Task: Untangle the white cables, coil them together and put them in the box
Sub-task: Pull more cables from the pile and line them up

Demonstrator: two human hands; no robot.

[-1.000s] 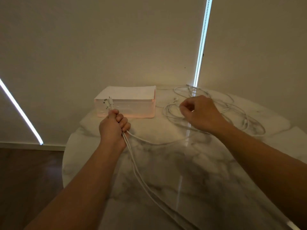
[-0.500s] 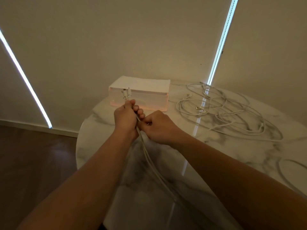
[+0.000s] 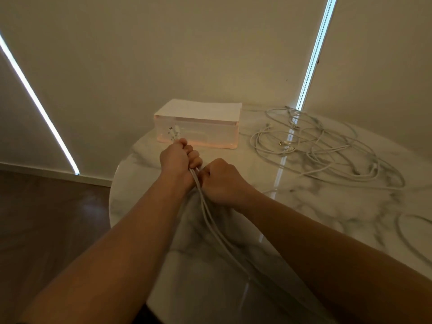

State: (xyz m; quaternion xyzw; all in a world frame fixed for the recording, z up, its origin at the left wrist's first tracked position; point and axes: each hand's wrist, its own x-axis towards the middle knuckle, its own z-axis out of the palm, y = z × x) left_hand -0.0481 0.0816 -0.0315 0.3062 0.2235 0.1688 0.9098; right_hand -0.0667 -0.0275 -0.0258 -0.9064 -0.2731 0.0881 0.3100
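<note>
My left hand [image 3: 177,161] grips a bunch of white cables in a fist, and their plug ends [image 3: 174,133] stick up above it in front of the box. My right hand [image 3: 219,181] pinches the same white cables [image 3: 210,220] just below the left fist. From there the strands run down across the table toward me. A loose tangle of white cables [image 3: 322,148] lies on the table to the right. The pale translucent box [image 3: 198,127] with a white lid stands at the table's far edge.
The round marble table [image 3: 327,218] drops off at its left edge to dark wood floor [image 3: 46,218]. Another cable loop [image 3: 413,228] lies at the right edge. A beige wall with bright light strips stands close behind the box.
My right hand left the tangle at the right and came across to the held strands below my left fist. The view shifted left.
</note>
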